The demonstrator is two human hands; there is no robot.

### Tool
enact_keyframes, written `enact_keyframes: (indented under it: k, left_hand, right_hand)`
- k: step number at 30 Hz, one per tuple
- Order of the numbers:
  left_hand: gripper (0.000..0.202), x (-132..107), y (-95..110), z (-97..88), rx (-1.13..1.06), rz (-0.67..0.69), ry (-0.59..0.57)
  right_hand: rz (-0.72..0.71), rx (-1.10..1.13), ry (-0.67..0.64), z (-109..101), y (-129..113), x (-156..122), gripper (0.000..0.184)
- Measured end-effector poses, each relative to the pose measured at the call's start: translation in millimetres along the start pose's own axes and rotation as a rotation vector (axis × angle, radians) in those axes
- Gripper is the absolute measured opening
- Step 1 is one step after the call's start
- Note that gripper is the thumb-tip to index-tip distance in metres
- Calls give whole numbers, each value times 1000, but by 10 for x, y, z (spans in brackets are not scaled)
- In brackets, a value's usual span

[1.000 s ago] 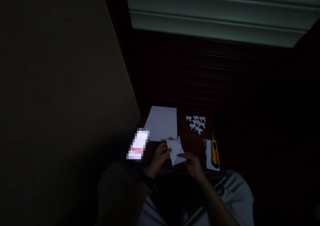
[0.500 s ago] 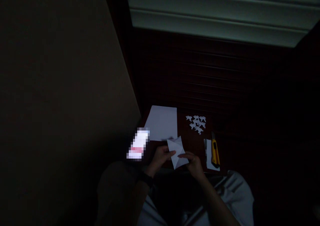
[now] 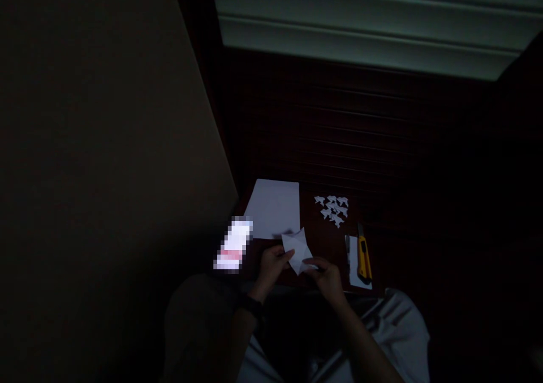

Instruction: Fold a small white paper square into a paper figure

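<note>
A small white sheet of paper (image 3: pixel 298 247) with crease lines is held between my two hands, above the near edge of a dark table. My left hand (image 3: pixel 273 263) pinches its left side, thumb on top and fingers beneath. At the lower right corner, my right hand (image 3: pixel 326 275) grips the paper between thumb and fingers, and that corner looks bent inward. Just beyond lies a larger white sheet (image 3: pixel 275 207). Several small folded white paper pieces (image 3: pixel 333 209) sit in a cluster to the right of it.
A yellow utility knife (image 3: pixel 363 259) rests on a white paper strip (image 3: pixel 355 264) at the right, beside a thin pen-like item (image 3: pixel 348 250). A lit, blurred-out phone-like screen (image 3: pixel 233 244) stands at the left. A wall (image 3: pixel 127 117) rises close on the left; the room is dim.
The paper has moved slightly up and left, and its lower right corner has drawn inward under my right hand. Both hands keep hold of it.
</note>
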State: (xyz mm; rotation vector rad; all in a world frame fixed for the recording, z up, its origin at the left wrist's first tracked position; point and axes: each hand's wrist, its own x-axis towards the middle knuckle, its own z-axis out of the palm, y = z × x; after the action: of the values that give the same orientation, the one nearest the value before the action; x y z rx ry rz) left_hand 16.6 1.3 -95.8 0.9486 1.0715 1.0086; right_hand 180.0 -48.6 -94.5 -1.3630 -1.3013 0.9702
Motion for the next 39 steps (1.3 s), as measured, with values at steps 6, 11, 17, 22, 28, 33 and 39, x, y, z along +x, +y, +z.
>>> enact_keyframes:
  k: [6,11,17,22,28,33,39]
  left_hand:
    - [40,-56,72,3,-100,-43,-110]
    - [43,-54,62,23,-73,-69,-144]
    - [49,-48,59,55,-51,-92,-110]
    - [49,-23,22,16,-100,-80,-45]
    - [50,-23,-3,-5,-97,-47,-85]
    - [49,-40,20,2,-82,-44,-79]
    - [45,-35,35,8,-71,-49,-76]
  right_hand:
    - [212,71,124,-36,72,48,27]
    - [286,184,183,-49,114,85,30]
    - [320,328,109,-25,61,79,29]
    - [361,465,140,3,60,89,33]
    - [333,366,134,-3,85,102,32]
    - [331,397,172,9,105,113,31]
    - [301,512,179,19,143,130,30]
